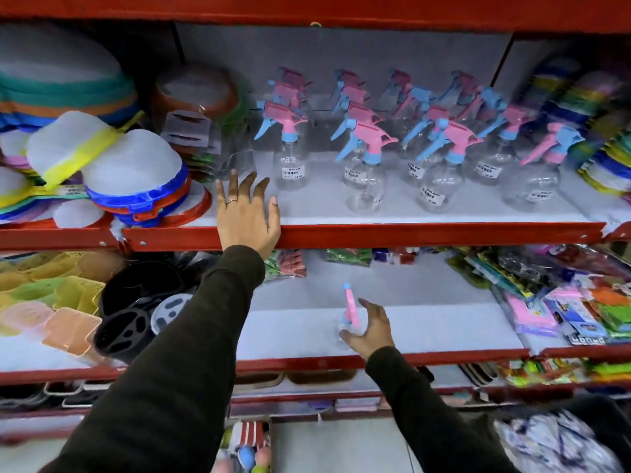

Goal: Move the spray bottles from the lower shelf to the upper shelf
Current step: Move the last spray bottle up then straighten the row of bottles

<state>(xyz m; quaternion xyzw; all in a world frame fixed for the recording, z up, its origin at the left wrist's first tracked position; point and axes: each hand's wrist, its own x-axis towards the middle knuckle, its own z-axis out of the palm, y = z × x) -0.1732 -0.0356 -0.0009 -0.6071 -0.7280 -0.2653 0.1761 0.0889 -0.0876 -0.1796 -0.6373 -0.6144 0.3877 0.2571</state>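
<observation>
Several clear spray bottles with pink and blue trigger heads stand in rows on the upper shelf. My left hand rests open on that shelf's red front edge, left of the bottles, fingers spread. On the lower shelf one clear spray bottle with a pink head stands alone. My right hand curls around its base from the right with the fingers apart; whether it grips the bottle is unclear.
Stacked plastic lids and strainers fill the upper shelf's left side; colourful packs sit at its right. Baskets and black trays lie left on the lower shelf, packaged goods right. Lower shelves hold more stock.
</observation>
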